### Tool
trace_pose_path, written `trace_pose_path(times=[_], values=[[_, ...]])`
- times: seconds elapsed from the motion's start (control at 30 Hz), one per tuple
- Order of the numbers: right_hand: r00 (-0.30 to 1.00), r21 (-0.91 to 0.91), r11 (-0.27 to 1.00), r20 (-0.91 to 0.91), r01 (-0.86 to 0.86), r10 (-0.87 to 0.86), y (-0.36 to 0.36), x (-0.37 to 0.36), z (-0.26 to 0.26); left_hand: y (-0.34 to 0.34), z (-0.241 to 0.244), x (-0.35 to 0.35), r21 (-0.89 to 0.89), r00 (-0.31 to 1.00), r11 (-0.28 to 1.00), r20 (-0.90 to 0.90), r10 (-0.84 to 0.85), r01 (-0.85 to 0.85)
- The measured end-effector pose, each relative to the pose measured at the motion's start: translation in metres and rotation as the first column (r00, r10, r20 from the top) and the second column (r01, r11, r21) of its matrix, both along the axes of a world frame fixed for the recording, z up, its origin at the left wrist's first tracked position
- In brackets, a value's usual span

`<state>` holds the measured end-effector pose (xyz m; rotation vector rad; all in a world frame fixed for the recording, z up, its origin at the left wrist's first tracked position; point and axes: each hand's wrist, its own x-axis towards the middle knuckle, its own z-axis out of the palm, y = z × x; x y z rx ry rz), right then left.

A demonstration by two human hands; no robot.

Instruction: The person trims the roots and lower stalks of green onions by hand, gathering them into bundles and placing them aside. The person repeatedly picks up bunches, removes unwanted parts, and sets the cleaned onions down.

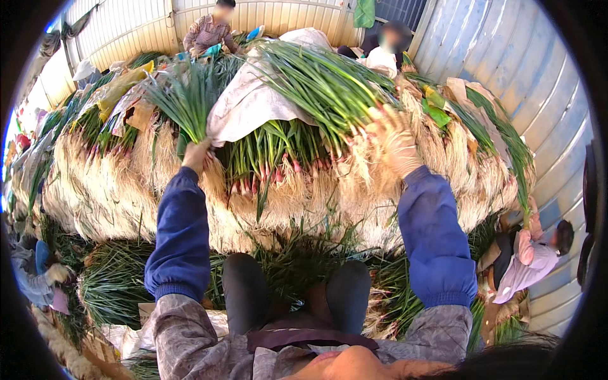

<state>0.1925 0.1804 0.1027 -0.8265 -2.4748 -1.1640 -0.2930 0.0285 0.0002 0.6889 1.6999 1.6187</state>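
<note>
My left hand [195, 154] grips a bunch of scallions [183, 102] just above their roots, the green leaves fanning up and away. Beside it, a pale cloth sheet [259, 107] lies over part of the pile. To the right, my right hand [398, 142] rests with fingers stretched over the bulb ends of a loose heap of scallions [323, 90]; motion blur hides whether it grasps any. Between my hands, under the cloth's edge, stand more scallions [270, 164] with pinkish bulbs and long pale roots.
Root-fringed scallion bundles [114, 180] form a wide mound before me. Two people sit behind it, near a metal wall [513, 71]; others work at far left and right. Loose greens [114, 280] cover the ground by my knees [244, 289].
</note>
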Motion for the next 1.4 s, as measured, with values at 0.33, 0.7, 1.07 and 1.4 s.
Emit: trace_pose_path(times=[0.33,0.7,1.07,1.4], values=[[0.914,-0.384,0.874,-0.379,-0.298,0.146,-0.100,-0.053,-0.022,-0.095,0.114,0.087,0.650,0.800,0.716,0.275,-0.533,0.254],[0.638,-0.532,0.410,-0.747,-0.741,0.184,-0.169,-0.050,-0.129,-0.092,0.024,0.194,0.586,0.627,0.782,0.695,-0.352,-0.210],[0.799,-0.311,0.949,-0.584,-0.060,-0.140,-0.045,-0.039,-0.003,-0.050,0.291,0.154,0.770,0.896,0.607,0.110,-0.430,0.197],[0.664,-0.392,0.851,-0.744,-0.350,-0.070,-0.171,-0.072,-0.057,-0.054,0.053,0.231,0.457,0.718,0.749,0.286,-0.635,0.480]])
